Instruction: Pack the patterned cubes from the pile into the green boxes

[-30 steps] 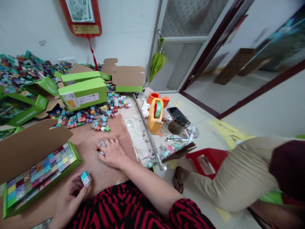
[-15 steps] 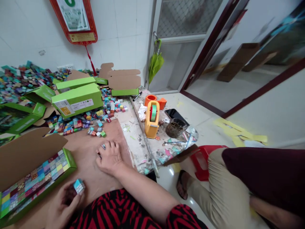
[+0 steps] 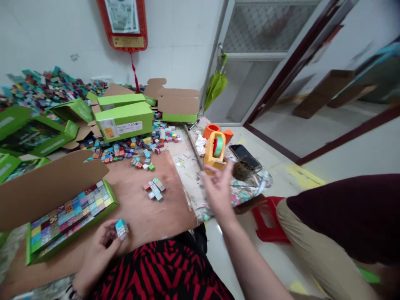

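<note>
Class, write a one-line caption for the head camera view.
Left hand holds a patterned cube block beside a green box of cubes; open right hand is raised near an orange tape dispenser.

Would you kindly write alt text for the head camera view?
A person's left hand holds a small blue-and-white mosaic cube beside an open green cardboard box packed with multicoloured cubes, while the raised, open right hand is in front of an orange tape dispenser. A small cluster of loose multicoloured cubes lies on a brown cardboard sheet.
</note>
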A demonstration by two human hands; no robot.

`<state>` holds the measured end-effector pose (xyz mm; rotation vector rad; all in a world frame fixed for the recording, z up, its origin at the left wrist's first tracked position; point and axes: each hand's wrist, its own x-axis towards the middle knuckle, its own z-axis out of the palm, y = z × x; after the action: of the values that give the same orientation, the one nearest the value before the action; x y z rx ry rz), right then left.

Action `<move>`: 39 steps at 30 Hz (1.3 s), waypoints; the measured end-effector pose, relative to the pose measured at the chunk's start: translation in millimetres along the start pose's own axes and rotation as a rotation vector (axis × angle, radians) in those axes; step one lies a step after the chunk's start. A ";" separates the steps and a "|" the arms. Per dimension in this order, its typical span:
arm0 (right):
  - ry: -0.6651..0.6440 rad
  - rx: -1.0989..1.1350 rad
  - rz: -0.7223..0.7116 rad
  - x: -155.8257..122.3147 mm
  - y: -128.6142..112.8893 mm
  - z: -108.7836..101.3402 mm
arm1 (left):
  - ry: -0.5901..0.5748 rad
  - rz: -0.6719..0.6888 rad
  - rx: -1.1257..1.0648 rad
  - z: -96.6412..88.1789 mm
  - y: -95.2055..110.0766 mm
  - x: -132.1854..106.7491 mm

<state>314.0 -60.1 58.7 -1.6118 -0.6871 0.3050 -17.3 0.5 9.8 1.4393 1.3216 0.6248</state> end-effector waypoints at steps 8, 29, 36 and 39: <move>-0.475 -0.281 -0.303 -21.1 9.3 46.0 | -0.162 0.098 -0.014 -3.0 0.0 1.3; -1.101 -0.682 -0.816 -59.2 21.4 75.0 | -0.148 0.139 -0.006 0.9 -6.7 1.1; -0.749 -0.860 -0.565 -62.6 7.4 66.5 | -0.123 0.101 0.054 5.8 1.8 5.6; -0.687 -0.988 -0.495 -75.3 9.2 78.1 | -0.122 0.087 0.094 9.7 6.1 13.3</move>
<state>213.1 -41.8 22.1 -2.1665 -1.9472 0.1406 -2.9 10.5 8.7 1.5926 1.2113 0.5286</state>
